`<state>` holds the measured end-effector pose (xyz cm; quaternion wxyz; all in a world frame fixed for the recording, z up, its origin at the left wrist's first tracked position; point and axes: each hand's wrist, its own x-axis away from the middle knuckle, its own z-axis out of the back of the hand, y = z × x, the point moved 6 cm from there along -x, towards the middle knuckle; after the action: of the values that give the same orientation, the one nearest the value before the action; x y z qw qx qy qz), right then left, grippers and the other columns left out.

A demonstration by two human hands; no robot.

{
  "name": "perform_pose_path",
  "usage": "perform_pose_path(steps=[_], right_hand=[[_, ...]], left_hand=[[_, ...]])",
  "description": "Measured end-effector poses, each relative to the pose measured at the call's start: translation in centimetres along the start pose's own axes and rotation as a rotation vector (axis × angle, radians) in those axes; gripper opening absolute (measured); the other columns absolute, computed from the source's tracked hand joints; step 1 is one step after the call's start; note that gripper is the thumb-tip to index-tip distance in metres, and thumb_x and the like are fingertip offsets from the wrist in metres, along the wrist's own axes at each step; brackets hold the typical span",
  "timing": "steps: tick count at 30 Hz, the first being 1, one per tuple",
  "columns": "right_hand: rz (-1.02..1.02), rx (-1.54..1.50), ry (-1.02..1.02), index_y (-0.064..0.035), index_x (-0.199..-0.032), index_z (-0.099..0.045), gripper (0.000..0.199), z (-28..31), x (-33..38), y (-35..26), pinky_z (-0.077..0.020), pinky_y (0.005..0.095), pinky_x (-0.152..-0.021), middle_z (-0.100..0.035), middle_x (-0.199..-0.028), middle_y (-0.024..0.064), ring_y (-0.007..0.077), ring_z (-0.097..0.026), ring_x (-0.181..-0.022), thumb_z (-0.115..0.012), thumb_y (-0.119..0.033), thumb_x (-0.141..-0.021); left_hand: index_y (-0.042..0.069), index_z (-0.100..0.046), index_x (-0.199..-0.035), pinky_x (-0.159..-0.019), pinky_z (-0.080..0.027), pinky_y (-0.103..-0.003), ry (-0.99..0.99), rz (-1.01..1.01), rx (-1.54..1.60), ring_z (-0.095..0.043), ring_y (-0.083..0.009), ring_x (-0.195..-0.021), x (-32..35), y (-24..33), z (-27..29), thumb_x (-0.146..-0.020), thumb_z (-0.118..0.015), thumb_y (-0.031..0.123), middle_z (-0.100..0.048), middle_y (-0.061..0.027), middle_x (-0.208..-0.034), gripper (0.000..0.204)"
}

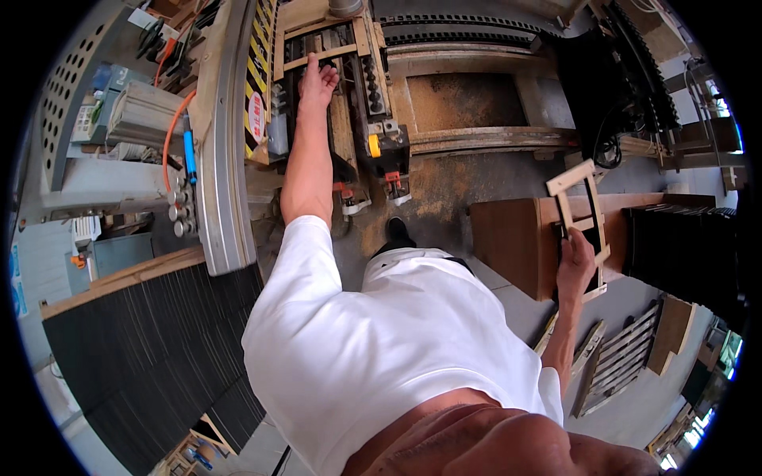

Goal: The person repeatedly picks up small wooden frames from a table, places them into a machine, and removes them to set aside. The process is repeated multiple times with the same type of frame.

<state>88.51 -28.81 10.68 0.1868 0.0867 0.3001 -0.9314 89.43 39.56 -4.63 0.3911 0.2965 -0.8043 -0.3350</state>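
Note:
My left hand [319,82] reaches forward to the machine bed, fingers partly stretched, with a fingertip against the near bar of a light wooden frame [343,51]. That frame lies flat on the machine's dark rails, below a round metal part [345,7]. Off to the right, my right hand [577,263] is closed around one side of a second wooden frame [571,177], a narrow ladder-like piece with crossbars. It is held up and tilted beside a brown box-like stack [508,242]. Its grasped side is partly hidden by my fingers.
A grey metal beam [216,159] with a striped warning strip borders the machine on the left. Stacked black panels [151,341] stand at lower left, more black pieces [683,254] at right. Sawdust covers the floor [435,186]. A slatted wooden pallet [619,361] lies at lower right.

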Motion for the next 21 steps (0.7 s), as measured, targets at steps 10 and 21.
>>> perform_pose_path(steps=[10,21], right_hand=[[0.689,-0.128,-0.184,-0.0071,-0.102,-0.067,0.025,-13.3,-13.1,-22.5,-0.0496,0.0392,-0.081,-0.067,-0.105,0.0083,0.0297,-0.061,-0.093,-0.068,-0.004,-0.078],[1.24,-0.196,-0.339,-0.0092,-0.109,-0.066,0.031,-36.1,-17.9,-38.3,-0.0483,0.0418,-0.085,-0.069,-0.099,0.0097,0.03,-0.063,-0.092,-0.062,-0.005,-0.078]], left_hand=[[0.005,-0.06,-0.101,-0.062,-0.058,-0.033,-0.11,0.038,0.21,-0.067,-0.0184,-0.075,5.1,-2.9,4.3,-0.095,-0.062,0.023,-0.065,-0.0058,-0.085,0.019],[0.005,-0.06,-0.106,-0.072,-0.057,-0.032,0.023,0.113,0.158,-0.068,-0.0179,-0.081,30.5,-8.8,12.5,-0.095,-0.06,0.021,-0.067,-0.0068,-0.092,0.02]])
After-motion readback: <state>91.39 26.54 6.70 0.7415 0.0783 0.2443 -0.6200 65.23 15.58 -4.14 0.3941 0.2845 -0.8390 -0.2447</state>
